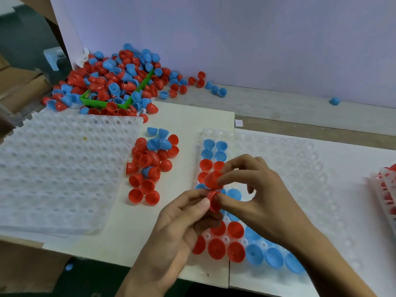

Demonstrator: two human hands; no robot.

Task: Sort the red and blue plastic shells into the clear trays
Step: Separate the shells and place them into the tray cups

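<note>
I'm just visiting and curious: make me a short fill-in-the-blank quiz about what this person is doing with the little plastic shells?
1. The left hand and the right hand each pinch a shell coloured ____.
2. The big pile of shells at the back spills over a small tray coloured ____.
3. The lone shell by the far wall is ____.
4. In the clear tray under the hands, the two farthest rows hold shells coloured ____.

Missing words: red; green; blue; blue

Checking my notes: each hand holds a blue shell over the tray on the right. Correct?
Not quite. The head view shows the left hand and right hand each holding a red shell, not blue, over the tray on the right.
</note>
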